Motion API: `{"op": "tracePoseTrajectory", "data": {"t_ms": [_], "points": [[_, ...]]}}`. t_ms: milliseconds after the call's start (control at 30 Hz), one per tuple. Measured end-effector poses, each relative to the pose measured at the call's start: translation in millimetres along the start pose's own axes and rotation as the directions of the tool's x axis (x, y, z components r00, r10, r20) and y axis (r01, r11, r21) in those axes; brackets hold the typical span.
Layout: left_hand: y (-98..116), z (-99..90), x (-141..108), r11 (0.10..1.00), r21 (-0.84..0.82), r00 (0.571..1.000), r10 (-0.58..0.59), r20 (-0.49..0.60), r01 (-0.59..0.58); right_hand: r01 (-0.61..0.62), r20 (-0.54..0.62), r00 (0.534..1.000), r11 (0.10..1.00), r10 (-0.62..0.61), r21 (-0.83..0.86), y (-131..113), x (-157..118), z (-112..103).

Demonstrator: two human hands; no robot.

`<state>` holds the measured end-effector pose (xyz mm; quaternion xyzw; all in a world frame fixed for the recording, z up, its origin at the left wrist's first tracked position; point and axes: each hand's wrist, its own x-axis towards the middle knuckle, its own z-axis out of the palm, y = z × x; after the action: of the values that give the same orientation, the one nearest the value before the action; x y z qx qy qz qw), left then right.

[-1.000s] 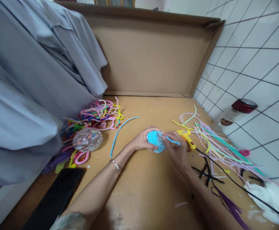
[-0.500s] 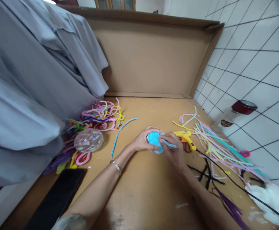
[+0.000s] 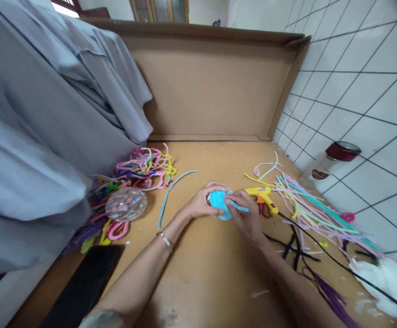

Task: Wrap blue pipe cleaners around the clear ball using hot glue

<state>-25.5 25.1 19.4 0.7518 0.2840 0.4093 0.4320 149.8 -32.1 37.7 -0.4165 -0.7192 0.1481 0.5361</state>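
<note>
A rounded object wrapped in rows of bright blue pipe cleaner (image 3: pixel 219 203) is held above the middle of the table. My left hand (image 3: pixel 203 200) is closed around its left side, thumb at the front and fingers behind. My right hand (image 3: pixel 246 213) pinches a blue pipe cleaner end (image 3: pixel 240 207) against the object's right side; the short tail sticks out past the fingers. A loose blue pipe cleaner (image 3: pixel 169 193) lies curved on the table to the left. Just beyond my right hand rests a yellow glue gun (image 3: pixel 264 197).
At left are a clear faceted ball (image 3: pixel 126 204), a tangle of coloured pipe cleaners (image 3: pixel 147 166), a black phone (image 3: pixel 85 282) and hanging grey cloth (image 3: pixel 48 136). Straight pipe cleaners (image 3: pixel 314 209), a black cord (image 3: pixel 324 248) and a red-lidded jar (image 3: pixel 338 159) occupy the right. Cardboard (image 3: pixel 212 86) stands behind.
The view has shifted slightly. Both hands keep almost the same hold on the blue-wrapped object, and the pipe cleaner's tail sits nearly as before.
</note>
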Motion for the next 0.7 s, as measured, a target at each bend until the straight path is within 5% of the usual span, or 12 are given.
{"op": "tracePoseTrajectory", "data": {"t_ms": [700], "points": [[5.4,0.3,-1.0,0.985,0.175,1.000,0.009,-0.016,-0.006,0.005,-0.004,1.000,1.000,-0.005,-0.022,3.0,1.4,-0.5]]}}
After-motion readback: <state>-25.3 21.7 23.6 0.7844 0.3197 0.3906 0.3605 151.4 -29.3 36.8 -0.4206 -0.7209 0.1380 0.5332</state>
